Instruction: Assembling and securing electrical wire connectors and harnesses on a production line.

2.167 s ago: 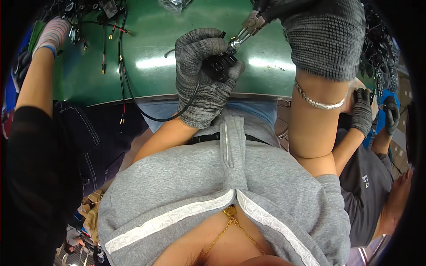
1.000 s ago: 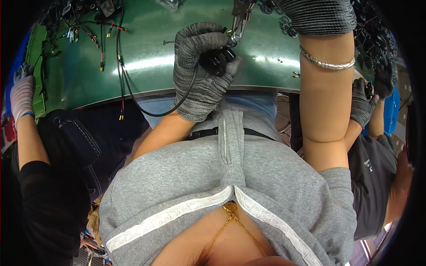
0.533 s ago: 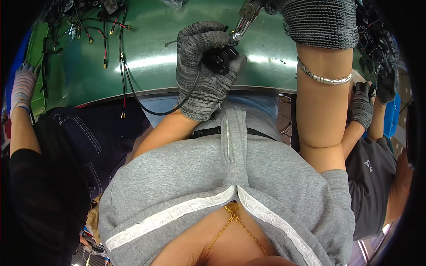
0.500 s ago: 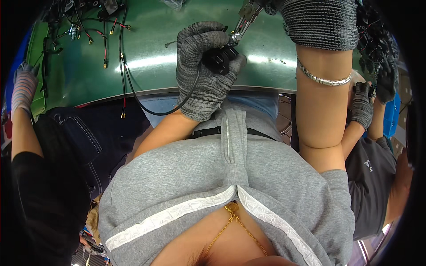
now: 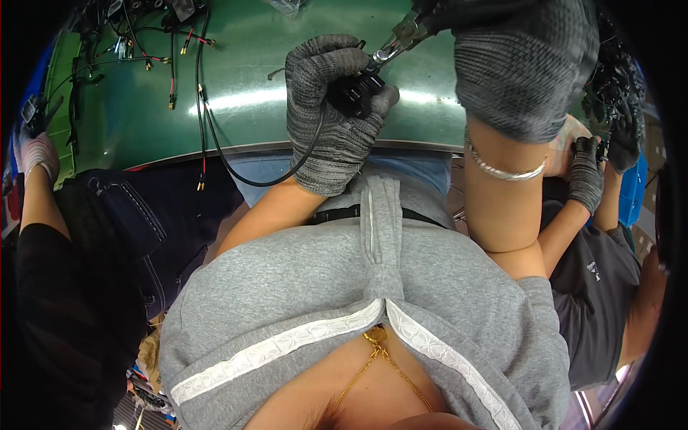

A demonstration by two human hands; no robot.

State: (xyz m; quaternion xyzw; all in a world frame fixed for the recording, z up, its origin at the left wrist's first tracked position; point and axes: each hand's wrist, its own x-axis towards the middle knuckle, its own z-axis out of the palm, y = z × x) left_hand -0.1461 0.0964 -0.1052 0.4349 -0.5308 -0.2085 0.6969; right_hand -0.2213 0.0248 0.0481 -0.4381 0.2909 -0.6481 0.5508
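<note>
My left hand (image 5: 322, 122), in a grey knitted glove, is closed round a black plastic part (image 5: 355, 94). A black cable (image 5: 308, 154) runs from that part down over the glove and back up to the left. At the top, my right hand (image 5: 523, 64), gloved too, is closed on a plier-like silver metal tool (image 5: 403, 36); its fingers are partly cut off by the upper edge. The tool's tip meets the upper end of the black part, close to my left fingertips. What the tip does there is too small to make out.
Black cables with red leads and brass-coloured ends (image 5: 172, 86) lie over the green table (image 5: 244, 64) at the left. Dark cables (image 5: 609, 79) are heaped at the far right. Co-workers' gloved hands show at the left (image 5: 39, 154) and right (image 5: 586, 172).
My right hand and forearm have shifted and turned, and the tool has swung to a flatter angle, its tip still at the black part. The left co-worker's hand has moved up slightly.
</note>
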